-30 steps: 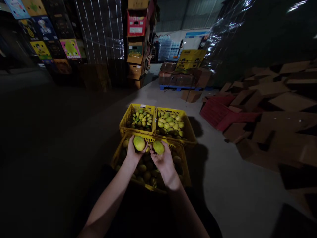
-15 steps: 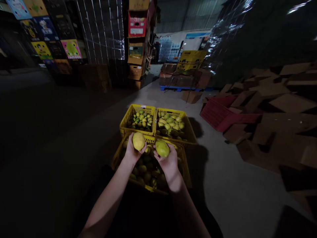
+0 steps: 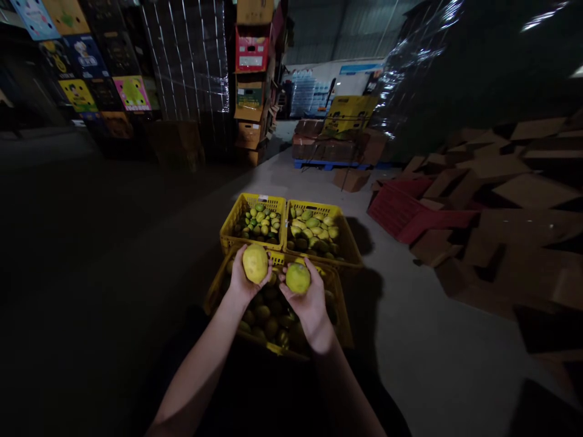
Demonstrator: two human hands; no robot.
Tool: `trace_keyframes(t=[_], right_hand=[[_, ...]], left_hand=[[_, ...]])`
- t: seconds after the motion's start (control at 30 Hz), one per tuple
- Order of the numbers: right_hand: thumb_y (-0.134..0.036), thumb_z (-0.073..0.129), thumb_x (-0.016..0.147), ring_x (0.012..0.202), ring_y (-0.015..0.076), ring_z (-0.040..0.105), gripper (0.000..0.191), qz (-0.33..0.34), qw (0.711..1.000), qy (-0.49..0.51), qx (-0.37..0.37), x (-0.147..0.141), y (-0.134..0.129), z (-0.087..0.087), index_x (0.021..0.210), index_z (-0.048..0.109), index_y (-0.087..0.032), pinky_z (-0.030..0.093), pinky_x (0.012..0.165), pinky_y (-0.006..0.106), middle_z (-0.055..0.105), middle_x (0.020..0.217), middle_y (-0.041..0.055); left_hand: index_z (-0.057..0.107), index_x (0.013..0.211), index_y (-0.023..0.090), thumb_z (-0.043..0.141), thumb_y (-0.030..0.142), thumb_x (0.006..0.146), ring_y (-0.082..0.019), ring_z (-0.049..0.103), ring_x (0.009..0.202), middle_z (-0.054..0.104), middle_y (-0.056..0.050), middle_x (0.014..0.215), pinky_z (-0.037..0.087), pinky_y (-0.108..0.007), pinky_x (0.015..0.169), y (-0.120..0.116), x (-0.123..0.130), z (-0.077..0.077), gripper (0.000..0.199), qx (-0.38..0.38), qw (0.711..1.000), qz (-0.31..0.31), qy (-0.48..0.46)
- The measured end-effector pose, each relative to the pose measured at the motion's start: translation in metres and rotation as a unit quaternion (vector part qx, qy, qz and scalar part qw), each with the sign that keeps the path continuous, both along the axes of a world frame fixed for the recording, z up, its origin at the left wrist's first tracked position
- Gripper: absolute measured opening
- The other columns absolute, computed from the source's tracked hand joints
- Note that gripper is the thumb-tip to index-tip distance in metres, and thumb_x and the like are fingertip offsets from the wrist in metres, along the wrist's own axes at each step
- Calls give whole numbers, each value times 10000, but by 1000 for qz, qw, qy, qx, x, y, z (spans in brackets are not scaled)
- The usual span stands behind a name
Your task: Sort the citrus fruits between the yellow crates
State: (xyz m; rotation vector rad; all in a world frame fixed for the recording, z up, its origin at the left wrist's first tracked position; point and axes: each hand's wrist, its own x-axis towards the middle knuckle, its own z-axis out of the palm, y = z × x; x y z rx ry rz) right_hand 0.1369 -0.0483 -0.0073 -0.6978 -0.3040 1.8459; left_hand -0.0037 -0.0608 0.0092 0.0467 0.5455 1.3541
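Heaped cardboard [image 3: 514, 233], red crate [image 3: 398, 209], yellow carton [image 3: 348, 114] above blue pallet [image 3: 328, 164], perhaps bottles [image 3: 302, 92] behind

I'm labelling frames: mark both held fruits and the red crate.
Yellow held fruit [image 3: 255, 264], head view, front face.
Greener held fruit [image 3: 298, 278], head view, front face.
Red crate [image 3: 394, 209], head view, side wall.

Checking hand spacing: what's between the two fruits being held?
Head view: fingers of the left hand and of the right hand, with a narrow gap between. Through it, part of the near yellow crate shows, with fruit inside.
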Motion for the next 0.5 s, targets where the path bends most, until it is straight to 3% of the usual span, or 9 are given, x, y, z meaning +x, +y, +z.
trace_keyframes(t=[0.13, 0.3, 0.4, 0.5], right_hand=[[-397, 665, 736, 509, 101, 548, 234, 31, 998, 35, 33, 1, -3, 9, 614, 591, -210, 487, 474, 226, 595, 571, -26], [-466, 642, 732, 430, 110, 495, 341, 57, 984, -38, 163, 2, -14, 20, 524, 587, -201, 375, 373, 231, 556, 515, -12], [-421, 659, 713, 453, 115, 508, 298, 54, 982, -59, 170, 2, -20, 23, 528, 608, -193, 382, 379, 226, 570, 528, 5], [-388, 664, 697, 455, 118, 508, 263, 57, 983, -61, 165, 2, -21, 23, 524, 610, -198, 384, 376, 225, 580, 531, 10]], left_hand=[[639, 762, 119, 485, 445, 795, -156, 589, 498, 622, -63, 639, 451, -236, 412, -7, -3, 6, 362, 129, 989, -41, 54], [627, 619, 102, 594, 493, 631, -195, 562, 432, 584, -91, 535, 410, -268, 368, -14, -4, 1, 393, 281, 935, -142, 162], [626, 595, 99, 589, 517, 618, -200, 557, 415, 601, -114, 535, 406, -274, 368, -14, -3, -4, 421, 322, 911, -181, 185], [625, 586, 97, 585, 524, 612, -206, 563, 415, 596, -116, 526, 410, -276, 366, -13, -3, -7, 430, 325, 906, -197, 186]])
